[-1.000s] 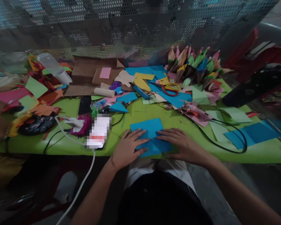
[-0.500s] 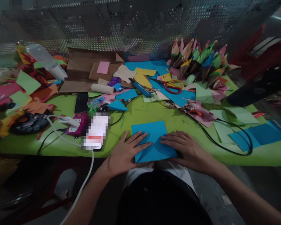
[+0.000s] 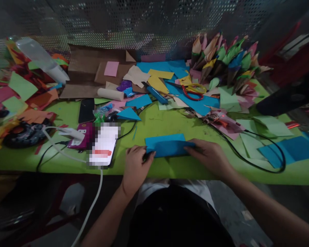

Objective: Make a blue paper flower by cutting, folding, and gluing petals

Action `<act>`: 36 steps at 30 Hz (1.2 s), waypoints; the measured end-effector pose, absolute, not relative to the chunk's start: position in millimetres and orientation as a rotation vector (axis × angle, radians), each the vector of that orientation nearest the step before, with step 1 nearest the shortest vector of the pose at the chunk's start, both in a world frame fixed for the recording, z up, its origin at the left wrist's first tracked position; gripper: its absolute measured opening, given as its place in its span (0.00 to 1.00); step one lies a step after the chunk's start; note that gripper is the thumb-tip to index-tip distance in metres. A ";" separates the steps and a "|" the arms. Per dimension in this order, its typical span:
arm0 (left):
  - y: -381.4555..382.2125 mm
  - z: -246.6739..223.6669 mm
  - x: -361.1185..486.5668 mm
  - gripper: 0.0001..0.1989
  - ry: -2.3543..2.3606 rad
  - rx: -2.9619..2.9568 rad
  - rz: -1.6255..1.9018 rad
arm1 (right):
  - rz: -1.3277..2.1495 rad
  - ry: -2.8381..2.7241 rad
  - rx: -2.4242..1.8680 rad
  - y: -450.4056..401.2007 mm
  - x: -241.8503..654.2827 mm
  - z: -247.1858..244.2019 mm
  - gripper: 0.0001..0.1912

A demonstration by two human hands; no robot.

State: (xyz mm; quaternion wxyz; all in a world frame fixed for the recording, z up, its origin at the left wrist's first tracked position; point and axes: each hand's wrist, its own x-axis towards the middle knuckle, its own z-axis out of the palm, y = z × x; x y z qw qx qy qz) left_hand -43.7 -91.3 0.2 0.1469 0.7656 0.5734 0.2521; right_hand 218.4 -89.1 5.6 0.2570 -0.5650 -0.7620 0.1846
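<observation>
A blue sheet of paper (image 3: 167, 145) lies near the front edge of the green table, its near side folded up and over toward the back. My left hand (image 3: 137, 164) pinches its left corner between thumb and fingers. At the opposite corner my right hand (image 3: 207, 154) is closed on the paper, fingertips at the raised edge. Left of my left hand rests a lit phone (image 3: 104, 145) with a white cable plugged in.
Scissors (image 3: 193, 92), a blue cutter knife (image 3: 157, 94) and paper scraps lie at the back. Rolled paper cones (image 3: 229, 65) stand back right. A glue gun (image 3: 224, 118) with a black cord is to the right. A purple power socket (image 3: 81, 137) sits left of the phone.
Both hands were flat on the open blue sheet. Now they grip its two sides, and the near part has been lifted and folded away from me. The view has shifted slightly.
</observation>
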 end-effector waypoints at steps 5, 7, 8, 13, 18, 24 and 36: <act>-86.0 -0.8 -35.9 0.06 1.832 2.181 0.711 | 0.306 -2.074 -1.576 -81.6 210.4 -1.1 0.16; -85.8 -1.2 -34.7 0.09 1.830 2.185 0.717 | 0.246 -2.066 -1.559 -82.1 208.3 -3.3 0.13; -86.1 -1.5 -34.4 0.11 1.822 2.192 0.720 | 0.229 -2.060 -1.550 -82.9 207.7 -3.8 0.13; -88.7 -2.5 -34.3 0.21 1.800 2.210 0.737 | 0.217 -2.137 -1.439 -87.3 208.4 -0.9 0.17; -88.3 -1.5 -34.4 0.20 1.808 2.227 0.697 | 0.306 -2.256 -1.287 -85.3 211.9 3.4 0.13; -88.8 -2.5 -35.2 0.17 1.789 2.227 0.712 | 0.309 -2.241 -1.355 -84.9 213.0 -2.2 0.12; -84.5 0.9 -36.8 0.15 1.764 2.247 0.652 | 0.313 -2.228 -1.408 -86.3 213.6 -3.9 0.13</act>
